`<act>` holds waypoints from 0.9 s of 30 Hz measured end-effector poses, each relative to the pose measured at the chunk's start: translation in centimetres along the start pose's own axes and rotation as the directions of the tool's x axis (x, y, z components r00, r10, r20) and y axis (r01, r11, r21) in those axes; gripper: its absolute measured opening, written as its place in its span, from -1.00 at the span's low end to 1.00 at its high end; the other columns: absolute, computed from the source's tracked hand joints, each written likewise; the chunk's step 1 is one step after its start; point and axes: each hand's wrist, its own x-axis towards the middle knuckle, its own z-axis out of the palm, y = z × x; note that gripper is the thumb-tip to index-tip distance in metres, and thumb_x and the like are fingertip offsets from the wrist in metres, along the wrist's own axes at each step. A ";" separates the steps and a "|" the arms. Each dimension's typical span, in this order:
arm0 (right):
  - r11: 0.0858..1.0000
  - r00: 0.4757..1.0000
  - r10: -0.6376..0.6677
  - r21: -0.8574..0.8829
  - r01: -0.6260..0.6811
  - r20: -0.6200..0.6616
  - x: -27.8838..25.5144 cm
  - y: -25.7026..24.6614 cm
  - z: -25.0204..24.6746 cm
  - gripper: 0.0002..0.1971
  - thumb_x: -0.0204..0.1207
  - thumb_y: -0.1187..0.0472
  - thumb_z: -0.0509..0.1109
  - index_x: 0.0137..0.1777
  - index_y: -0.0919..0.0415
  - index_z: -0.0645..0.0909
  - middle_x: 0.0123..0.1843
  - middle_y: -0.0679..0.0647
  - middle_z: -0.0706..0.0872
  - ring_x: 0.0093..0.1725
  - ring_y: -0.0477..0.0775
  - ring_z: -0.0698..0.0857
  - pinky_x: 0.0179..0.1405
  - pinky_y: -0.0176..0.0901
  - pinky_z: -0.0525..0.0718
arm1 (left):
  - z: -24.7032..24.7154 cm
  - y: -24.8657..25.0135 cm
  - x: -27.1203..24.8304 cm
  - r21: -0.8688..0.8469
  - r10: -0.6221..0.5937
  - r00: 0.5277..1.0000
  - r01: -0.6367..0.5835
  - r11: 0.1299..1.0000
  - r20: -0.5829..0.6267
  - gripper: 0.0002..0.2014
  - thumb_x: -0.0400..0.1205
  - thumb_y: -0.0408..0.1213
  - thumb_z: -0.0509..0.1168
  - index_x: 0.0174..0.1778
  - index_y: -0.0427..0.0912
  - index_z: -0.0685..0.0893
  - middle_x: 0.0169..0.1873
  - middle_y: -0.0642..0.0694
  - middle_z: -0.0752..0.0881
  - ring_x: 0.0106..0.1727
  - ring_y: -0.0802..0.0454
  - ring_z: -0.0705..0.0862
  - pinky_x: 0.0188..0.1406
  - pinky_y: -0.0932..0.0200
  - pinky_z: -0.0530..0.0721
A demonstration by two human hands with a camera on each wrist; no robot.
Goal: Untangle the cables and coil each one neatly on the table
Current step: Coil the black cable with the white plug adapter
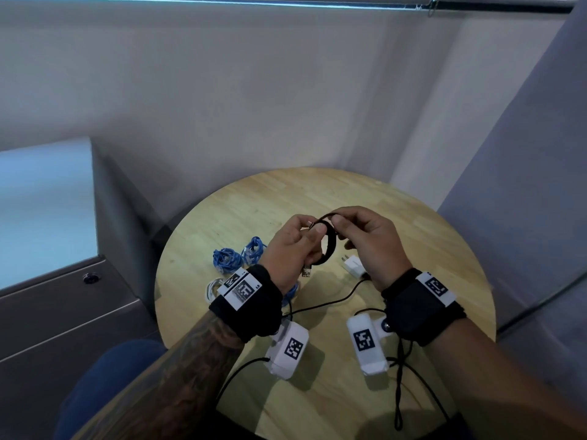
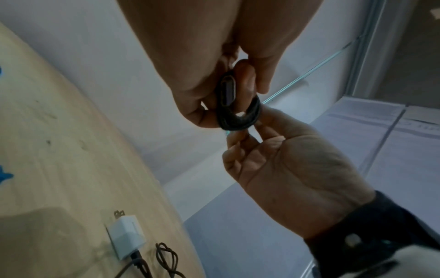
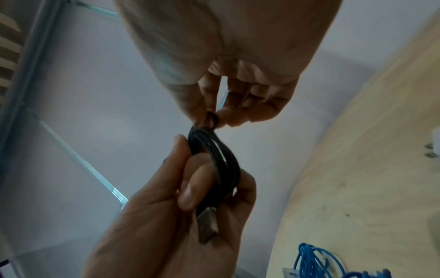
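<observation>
A black cable [image 1: 330, 246] wound into a small coil hangs above the round wooden table [image 1: 413, 236]. My left hand [image 1: 313, 230] grips the coil [image 3: 223, 159], thumb pressed on the strands, and the metal USB plug [image 3: 207, 223] sticks out below the palm. At the top of the coil my right hand [image 1: 336, 218] pinches a strand [image 3: 212, 120] between thumb and forefinger. Two blue coiled cables [image 1: 227, 260] [image 1: 254, 247] lie left of the hands. A white coiled cable [image 1: 213, 289] is partly hidden by my left wrist.
A white wall charger [image 1: 354, 266] lies on the table under my right hand, with a thin black lead [image 1: 333, 300] running from it toward me. More blue cable [image 1: 290, 295] shows beneath the left wrist. A grey cabinet [image 1: 63, 312] stands left of the table.
</observation>
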 end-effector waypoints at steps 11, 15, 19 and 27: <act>0.993 0.952 -0.084 -0.055 0.104 0.294 -0.4 -1.3 -1.2 -0.92 0.54 0.34 0.46 -0.04 0.26 0.79 -0.15 0.22 0.80 -0.12 0.09 0.75 -0.04 -0.16 0.71 | -1.1 0.7 0.1 0.375 -0.062 0.992 0.016 0.927 0.112 -0.79 0.66 -0.29 0.37 -0.25 -0.16 0.49 -0.62 0.14 0.43 -0.61 0.18 0.31 -0.57 0.26 0.31; 0.995 0.955 -0.051 -0.072 0.075 0.293 -0.2 -1.1 -0.9 -0.93 0.63 0.27 0.44 0.01 0.24 0.75 -0.20 0.40 0.76 -0.29 0.11 0.70 -0.18 -0.11 0.71 | -1.3 0.7 0.1 0.489 -0.047 0.989 -0.029 0.872 0.142 -0.79 0.64 -0.23 0.39 -0.13 -0.33 0.60 -0.41 -0.22 0.68 -0.58 0.23 0.37 -0.54 0.32 0.38; 0.969 0.907 0.064 -0.243 0.044 0.416 0.2 -0.8 -1.6 -0.96 0.58 0.26 0.49 -0.08 0.20 0.76 -0.18 0.16 0.82 -0.20 0.08 0.74 -0.01 0.10 0.73 | -1.5 0.1 -0.1 0.602 -0.065 0.985 -0.046 0.797 0.160 -0.72 0.55 -0.16 0.49 -0.15 -0.33 0.64 -0.40 -0.15 0.65 -0.40 0.13 0.53 -0.36 0.18 0.53; 0.996 0.998 0.053 0.069 -0.050 -0.036 1.7 -0.5 -2.3 -0.86 0.70 0.23 0.34 -0.12 0.12 0.62 -0.38 -0.03 0.63 -0.33 -0.02 0.56 -0.29 -0.15 0.52 | -0.7 0.2 0.0 0.292 -0.113 0.989 0.079 0.953 0.099 -0.78 0.79 -0.24 0.11 -0.03 -0.19 0.64 -0.50 0.01 0.33 -0.54 0.19 0.31 -0.53 0.39 0.35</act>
